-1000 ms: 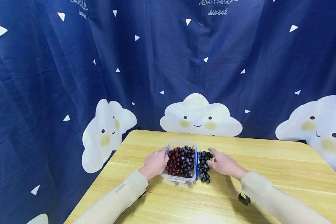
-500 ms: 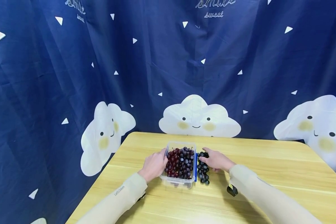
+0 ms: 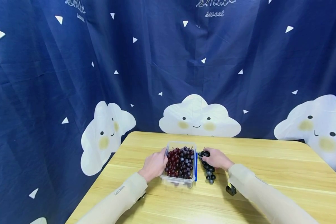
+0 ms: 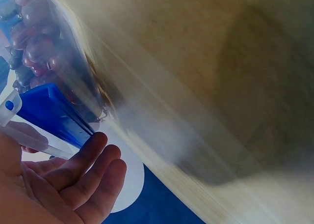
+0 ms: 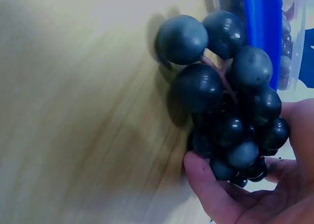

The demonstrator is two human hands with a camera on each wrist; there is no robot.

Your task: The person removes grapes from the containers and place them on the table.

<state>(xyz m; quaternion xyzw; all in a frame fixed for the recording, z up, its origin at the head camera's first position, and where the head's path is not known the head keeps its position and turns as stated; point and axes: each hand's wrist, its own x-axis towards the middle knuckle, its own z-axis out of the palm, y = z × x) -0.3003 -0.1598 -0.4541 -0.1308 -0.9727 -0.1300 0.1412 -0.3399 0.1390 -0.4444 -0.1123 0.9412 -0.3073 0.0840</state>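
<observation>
A clear plastic food container (image 3: pixel 179 180) with blue side flaps holds a bunch of red grapes (image 3: pixel 172 164) and a bunch of dark purple grapes (image 3: pixel 187 161). My left hand (image 3: pixel 154 164) holds the container's left side by the rim; its fingers lie along a blue flap (image 4: pixel 51 113) in the left wrist view. Right of the container, my right hand (image 3: pixel 217 158) grips the far end of a bunch of black grapes (image 5: pixel 228 101). Thumb and fingers lie on either side of that bunch, and its near end hangs toward the table's front.
Everything stands on a light wooden table (image 3: pixel 263 161). Behind it hangs a dark blue curtain (image 3: pixel 145 62) printed with clouds and triangles. The right blue flap (image 3: pixel 196 166) of the container stands between it and the black grapes.
My right hand has moved left and taken hold of the black grapes. The near end of the bunch has swung to the right. The left hand stays on the container.
</observation>
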